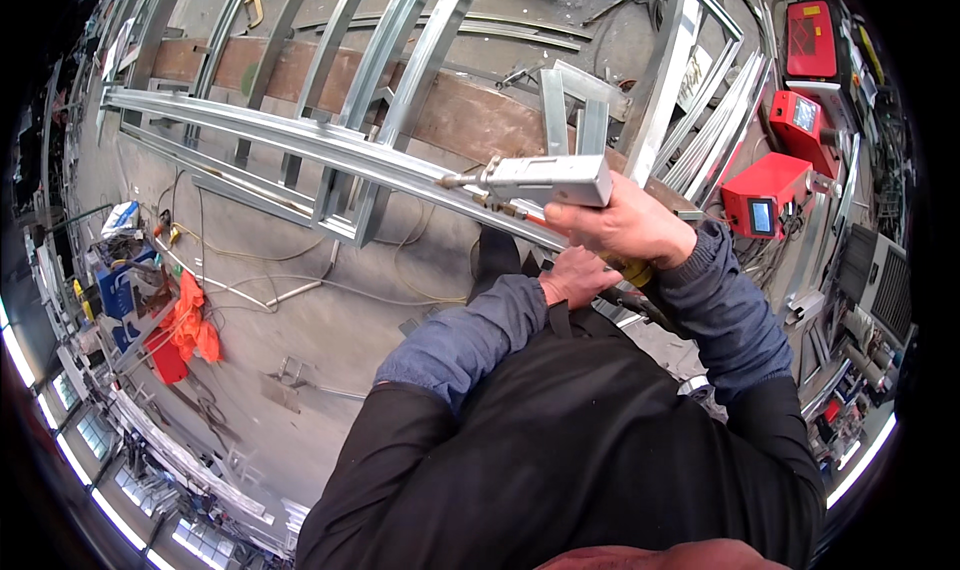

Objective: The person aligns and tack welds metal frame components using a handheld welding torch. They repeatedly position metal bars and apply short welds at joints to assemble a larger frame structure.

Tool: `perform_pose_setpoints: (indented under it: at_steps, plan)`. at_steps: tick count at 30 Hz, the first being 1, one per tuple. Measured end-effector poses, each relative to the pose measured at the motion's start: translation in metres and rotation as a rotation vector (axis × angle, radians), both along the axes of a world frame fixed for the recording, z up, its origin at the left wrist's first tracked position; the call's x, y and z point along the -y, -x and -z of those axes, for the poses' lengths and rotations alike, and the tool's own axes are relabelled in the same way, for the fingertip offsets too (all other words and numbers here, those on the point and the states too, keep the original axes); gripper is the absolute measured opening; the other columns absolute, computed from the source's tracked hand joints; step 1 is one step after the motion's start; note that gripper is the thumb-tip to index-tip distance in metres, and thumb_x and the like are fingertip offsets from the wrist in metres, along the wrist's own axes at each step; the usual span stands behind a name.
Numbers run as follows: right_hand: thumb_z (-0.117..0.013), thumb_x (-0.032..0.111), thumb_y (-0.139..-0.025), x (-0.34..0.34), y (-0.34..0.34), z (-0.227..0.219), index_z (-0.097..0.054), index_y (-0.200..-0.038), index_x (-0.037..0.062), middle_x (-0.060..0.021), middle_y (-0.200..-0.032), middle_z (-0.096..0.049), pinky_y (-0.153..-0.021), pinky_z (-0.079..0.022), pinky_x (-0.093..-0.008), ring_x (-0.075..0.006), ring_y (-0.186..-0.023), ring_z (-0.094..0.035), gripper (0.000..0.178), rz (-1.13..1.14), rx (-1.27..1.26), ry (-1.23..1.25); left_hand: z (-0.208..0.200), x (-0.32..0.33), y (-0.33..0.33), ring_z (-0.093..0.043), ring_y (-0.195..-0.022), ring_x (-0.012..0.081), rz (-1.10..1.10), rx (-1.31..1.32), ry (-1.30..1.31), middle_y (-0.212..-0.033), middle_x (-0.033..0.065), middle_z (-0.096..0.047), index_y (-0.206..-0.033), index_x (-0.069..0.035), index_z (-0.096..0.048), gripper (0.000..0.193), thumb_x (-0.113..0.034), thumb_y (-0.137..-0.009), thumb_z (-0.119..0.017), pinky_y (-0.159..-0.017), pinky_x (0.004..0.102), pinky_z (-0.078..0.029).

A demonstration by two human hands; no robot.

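Observation:
My right hand is wrapped round a silver, box-bodied welding gun. Its narrow brass-coloured nozzle points left, over a long metal channel of the frame. Close below it, against my body, my left hand has its fingers curled; what they hold, if anything, is hidden. A dark cable runs down from the gun beside my right forearm. The galvanised frame has several parallel bars reaching away from the long channel. I cannot tell whether the nozzle touches the metal.
Red machines with small screens stand at the right, near a bundle of long metal strips. Loose cables and hoses cross the floor at left. Orange cloth hangs by blue containers. A rusty plate lies beneath the frame.

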State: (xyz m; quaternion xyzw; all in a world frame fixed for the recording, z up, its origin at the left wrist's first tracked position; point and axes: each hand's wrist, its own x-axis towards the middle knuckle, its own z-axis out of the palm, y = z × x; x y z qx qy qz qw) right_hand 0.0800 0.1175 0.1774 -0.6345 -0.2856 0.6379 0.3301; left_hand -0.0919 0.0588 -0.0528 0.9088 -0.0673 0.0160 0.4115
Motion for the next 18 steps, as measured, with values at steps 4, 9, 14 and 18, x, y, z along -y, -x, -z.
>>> perform_pose_setpoints:
  at_steps: [4,9,14,18]
  plan:
    - [-0.08,0.029,-0.109,0.005,-0.005,0.002,-0.072,-0.14,0.003,-0.0011,-0.104,-0.078,-0.074,-0.056,-0.0301,-0.0087,-0.084,-0.064,0.041,0.096,-0.011,-0.017,-0.025,-0.002,-0.005,-0.065,-0.103,0.0311,-0.083,0.204,-0.1,-0.101,0.0082,-0.067,-0.107,-0.016,-0.07,0.015,-0.021,-0.093,-0.067,-0.102,0.0533,-0.047]
    - [-0.081,0.029,-0.109,0.012,-0.002,-0.014,-0.07,-0.137,0.0016,-0.0014,-0.101,-0.076,-0.072,-0.056,-0.0288,-0.0084,-0.082,-0.066,0.041,0.169,0.016,0.023,-0.06,-0.013,-0.002,-0.065,-0.108,0.0325,-0.117,0.271,-0.181,-0.104,0.0091,-0.067,-0.118,-0.012,-0.072,0.024,-0.021,-0.096,-0.066,-0.112,0.053,-0.045]
    - [-0.081,0.029,-0.109,0.025,0.0,-0.022,-0.07,-0.138,0.0022,-0.0017,-0.103,-0.076,-0.07,-0.056,-0.0286,-0.0079,-0.081,-0.066,0.041,0.244,-0.038,0.006,-0.11,-0.089,0.038,-0.067,-0.123,0.033,-0.145,0.231,-0.041,-0.125,0.0109,-0.069,-0.131,-0.008,-0.074,0.042,-0.013,-0.089,-0.07,-0.11,0.0491,-0.053]
    - [-0.08,0.028,-0.11,0.019,0.007,-0.027,-0.07,-0.139,0.0033,-0.0017,-0.105,-0.076,-0.071,-0.056,-0.0286,-0.008,-0.082,-0.067,0.04,0.265,-0.085,-0.014,-0.1,-0.164,0.087,-0.06,-0.134,0.0355,-0.431,0.098,-0.297,-0.139,0.011,-0.065,-0.141,-0.015,-0.07,0.057,-0.022,-0.087,-0.086,-0.119,0.0531,-0.05]
